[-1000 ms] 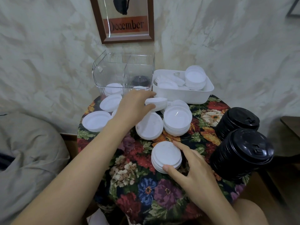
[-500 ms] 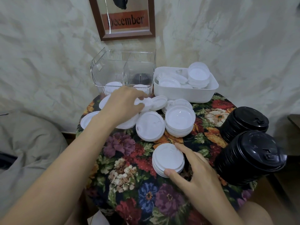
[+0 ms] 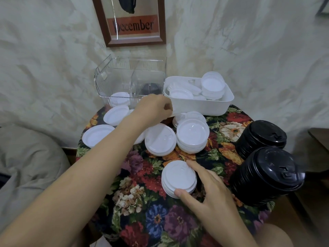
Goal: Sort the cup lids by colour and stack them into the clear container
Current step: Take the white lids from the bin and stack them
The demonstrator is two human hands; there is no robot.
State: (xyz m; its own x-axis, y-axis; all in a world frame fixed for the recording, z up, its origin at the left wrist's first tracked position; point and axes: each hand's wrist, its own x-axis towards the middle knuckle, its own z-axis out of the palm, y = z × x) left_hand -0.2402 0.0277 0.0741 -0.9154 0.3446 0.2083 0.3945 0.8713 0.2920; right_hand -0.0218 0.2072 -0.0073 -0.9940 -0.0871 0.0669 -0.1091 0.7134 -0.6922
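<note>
On the floral table (image 3: 142,220), the left hand (image 3: 153,109) pinches a lid (image 3: 175,113) at twelve o'clock, seemingly for the clear container (image 3: 106,81); the right hand (image 3: 211,196) clasps a stack (image 3: 178,177) at six, probably steadying it.

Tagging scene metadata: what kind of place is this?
Probably a room in a home: framed December picture on the wall, a floral tablecloth, and what looks like grey bedding at left.

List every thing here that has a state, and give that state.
Clear container, open-topped, white lids in its left compartment, black lids in its right.
White bin, open, holding more lids.
Left hand, curled round a white lid.
Right hand, gripping the near white stack.
Black stacks, tilted, outside the container.
</note>
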